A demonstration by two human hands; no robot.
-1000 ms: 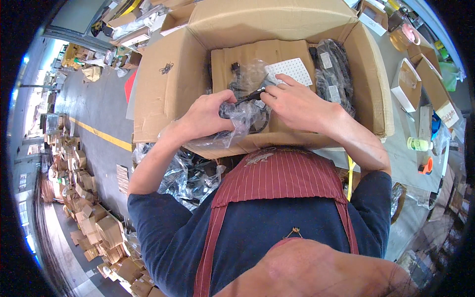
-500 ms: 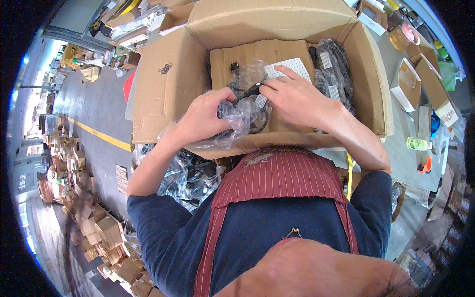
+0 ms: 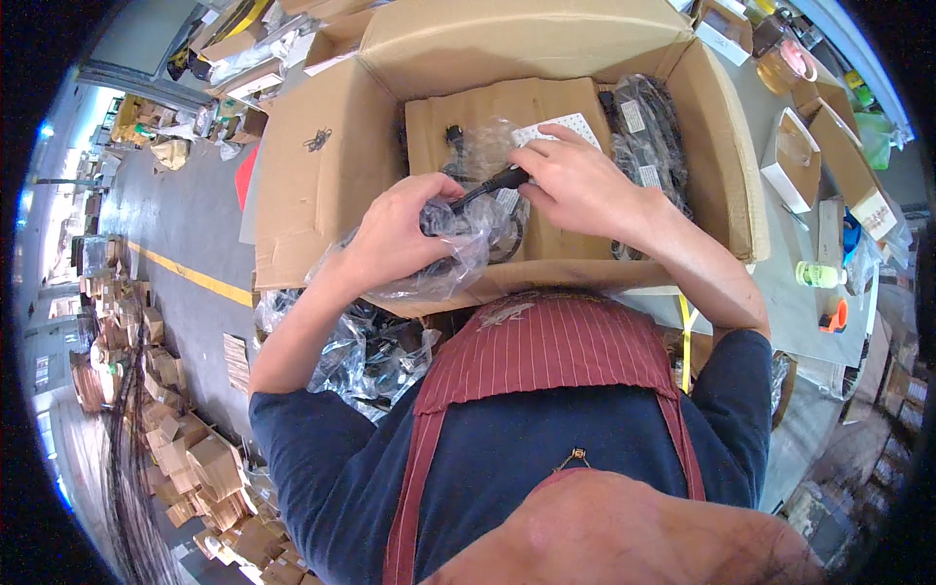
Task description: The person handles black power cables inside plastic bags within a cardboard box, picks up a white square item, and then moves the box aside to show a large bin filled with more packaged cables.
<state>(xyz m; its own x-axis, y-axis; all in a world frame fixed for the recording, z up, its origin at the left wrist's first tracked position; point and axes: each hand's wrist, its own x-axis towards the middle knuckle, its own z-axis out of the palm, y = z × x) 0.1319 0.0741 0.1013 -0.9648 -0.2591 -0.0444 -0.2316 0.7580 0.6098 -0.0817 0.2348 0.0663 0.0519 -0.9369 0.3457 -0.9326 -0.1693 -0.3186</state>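
A black cable with a thick plug-like end [image 3: 502, 182] runs between my hands, above the inside of a large open cardboard box [image 3: 317, 185]. My right hand [image 3: 583, 187] pinches the thick end. My left hand [image 3: 398, 234] is closed around the cable and a crumpled clear plastic bag [image 3: 444, 273], which hangs over the box's near edge. More of the cable shows through the bag, and a small white label is on it. Beneath lies a cardboard sheet [image 3: 551, 229]. A white dotted sheet [image 3: 583, 129] is partly hidden behind my right hand.
Bagged black cables [image 3: 636, 132] lie along the box's right inner side. Clear bags with dark items [image 3: 370, 356] sit below the box's near left edge. On the right table are a white open box [image 3: 792, 161], a green-labelled bottle [image 3: 821, 275] and an orange tape roll [image 3: 835, 314].
My right hand has shifted slightly along the cable's thick end, its fingers now more curled over it. The whole view has moved a little; my left hand keeps its hold.
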